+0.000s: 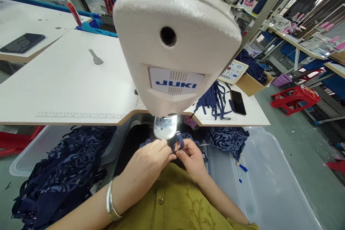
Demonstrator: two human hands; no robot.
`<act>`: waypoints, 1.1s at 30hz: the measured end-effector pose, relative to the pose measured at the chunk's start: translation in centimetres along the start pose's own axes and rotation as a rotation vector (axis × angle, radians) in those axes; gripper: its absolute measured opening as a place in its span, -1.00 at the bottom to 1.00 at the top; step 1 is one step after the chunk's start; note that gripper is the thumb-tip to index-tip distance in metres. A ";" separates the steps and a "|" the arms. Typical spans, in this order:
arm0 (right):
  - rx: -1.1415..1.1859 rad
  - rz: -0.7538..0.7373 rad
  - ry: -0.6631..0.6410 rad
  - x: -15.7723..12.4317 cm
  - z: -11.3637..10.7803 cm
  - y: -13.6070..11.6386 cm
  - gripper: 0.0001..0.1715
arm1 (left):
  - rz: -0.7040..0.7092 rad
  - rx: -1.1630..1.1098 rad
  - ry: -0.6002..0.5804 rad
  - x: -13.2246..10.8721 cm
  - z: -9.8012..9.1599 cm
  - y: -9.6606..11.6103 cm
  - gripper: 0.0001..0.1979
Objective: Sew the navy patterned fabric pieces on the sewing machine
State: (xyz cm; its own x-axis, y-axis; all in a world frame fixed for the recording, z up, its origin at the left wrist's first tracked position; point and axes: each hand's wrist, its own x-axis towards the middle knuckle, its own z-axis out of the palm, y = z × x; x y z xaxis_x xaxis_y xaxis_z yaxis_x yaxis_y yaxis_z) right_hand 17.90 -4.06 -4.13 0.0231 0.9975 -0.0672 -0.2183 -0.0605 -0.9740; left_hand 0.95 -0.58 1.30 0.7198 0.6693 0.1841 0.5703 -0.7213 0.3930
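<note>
My left hand [151, 161], with a silver bangle at the wrist, is closed just below the sewing machine's head [172, 36]. Its fingertips press together at the lower part of a navy strap [181, 141]; what lies under them is partly hidden. From the other side, my right hand [192, 158] pinches the same strap between thumb and fingers. The strap bends into a small loop above the fingers, with a small metal piece near its top. Dark patterned fabric [145, 143] shows behind the hands, under the machine's lit needle area [165, 127].
Navy garments [61, 172] are heaped at left. Another patterned bundle [228, 140] rests over a clear plastic bin [269, 179] at right. Cut navy straps [214, 99] and a phone [238, 102] lie on the white table [67, 79], which has a cut-out front edge.
</note>
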 end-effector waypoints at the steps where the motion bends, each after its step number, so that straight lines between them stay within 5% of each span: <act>1: -0.003 0.003 -0.001 0.2 0.1 -0.5 -0.81 | -0.001 -0.008 0.010 0.2 -0.4 -0.1 -0.77; 8: -0.219 -0.109 0.075 3.2 1.4 -3.3 -0.85 | 0.024 0.130 0.188 1.6 -2.7 -2.5 -0.78; 12: -0.383 -0.219 0.137 4.5 2.3 -3.6 -0.90 | 0.189 0.271 0.301 1.4 -2.4 -3.8 -0.65; 15: -0.326 -0.188 0.131 5.1 2.5 -3.2 -0.87 | 0.305 0.294 0.283 0.9 -1.4 -3.9 -0.53; 21: -0.034 -0.069 0.090 6.5 2.5 -2.9 -0.84 | 0.187 0.266 0.339 0.5 -0.2 -2.7 -0.59; 33: -0.460 -0.179 0.096 9.2 0.9 -4.0 -0.97 | 0.104 0.424 0.422 0.9 0.3 -1.8 -0.66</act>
State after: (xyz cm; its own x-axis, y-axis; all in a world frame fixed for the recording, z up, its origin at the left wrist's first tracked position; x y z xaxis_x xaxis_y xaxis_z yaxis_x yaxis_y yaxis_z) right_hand 18.15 5.42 -0.63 0.1156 0.9871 0.1110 0.2498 0.0793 -0.9651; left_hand 0.66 1.27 0.48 0.6103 0.5420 0.5778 0.6759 -0.7366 -0.0229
